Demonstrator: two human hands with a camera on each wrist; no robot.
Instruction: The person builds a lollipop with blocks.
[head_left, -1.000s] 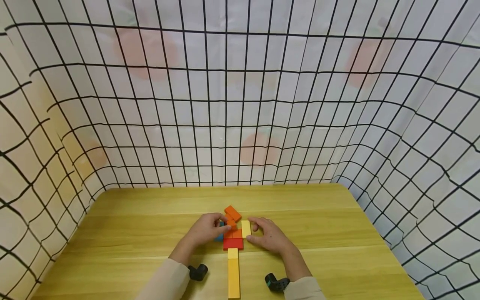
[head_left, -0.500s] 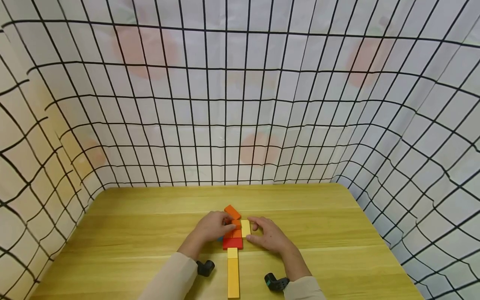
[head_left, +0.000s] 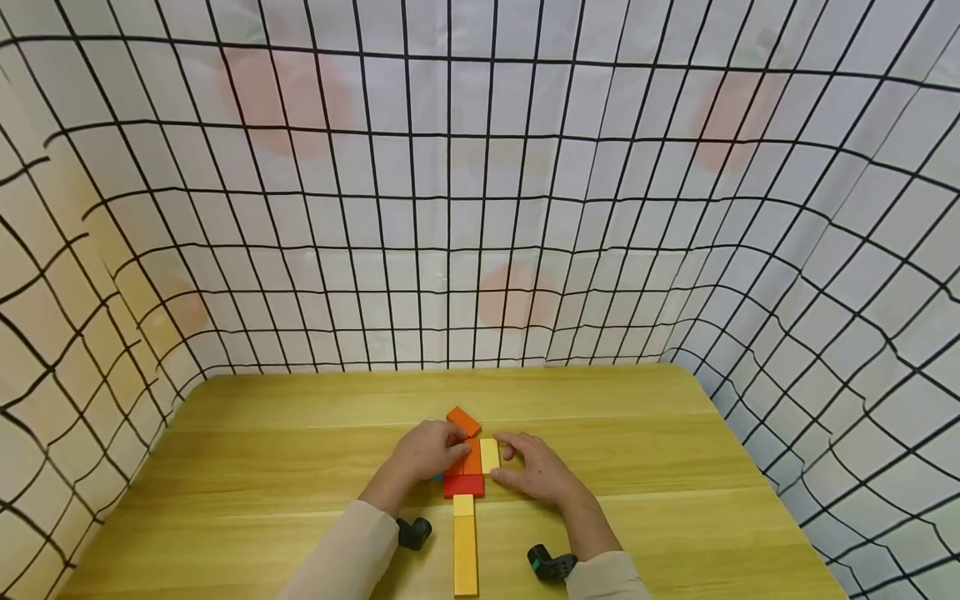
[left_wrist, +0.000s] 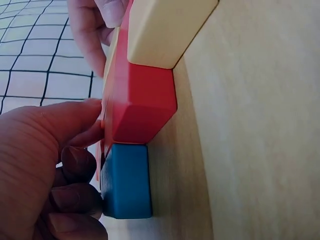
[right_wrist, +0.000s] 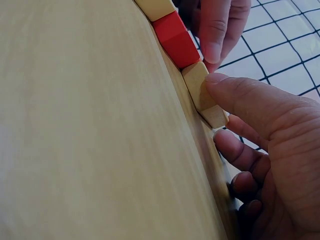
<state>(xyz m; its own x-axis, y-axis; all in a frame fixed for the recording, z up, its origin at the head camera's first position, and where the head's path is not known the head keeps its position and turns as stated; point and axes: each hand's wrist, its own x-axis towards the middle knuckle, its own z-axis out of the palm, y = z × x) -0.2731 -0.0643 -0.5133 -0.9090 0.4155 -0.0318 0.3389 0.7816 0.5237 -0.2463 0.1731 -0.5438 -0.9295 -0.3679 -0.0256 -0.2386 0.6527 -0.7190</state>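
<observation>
My left hand (head_left: pixel 426 454) reaches over the left side of a flat block figure, its thumb and index finger pinching an orange block (head_left: pixel 472 463). In the left wrist view its other fingers curl beside a blue block (left_wrist: pixel 131 180), which stands against a red block (left_wrist: pixel 147 95). My right hand (head_left: pixel 540 475) holds a pale yellow block (head_left: pixel 490 457) by its two ends, between thumb and index finger. That block lies along the right side of the orange ones. Part of the orange group is hidden under my left fingers.
Another orange block (head_left: pixel 464 421) lies slanted at the far end of the figure. Toward me, a small yellow block (head_left: pixel 463 505) and a long yellow block (head_left: pixel 465 554) form a line on the wooden table (head_left: pixel 637 433). A black grid (head_left: pixel 450 200) surrounds the table's back and sides.
My left hand has moved right and lowered the orange block from a raised, tilted position to lie flat among the others. My right hand stays at the pale yellow block.
</observation>
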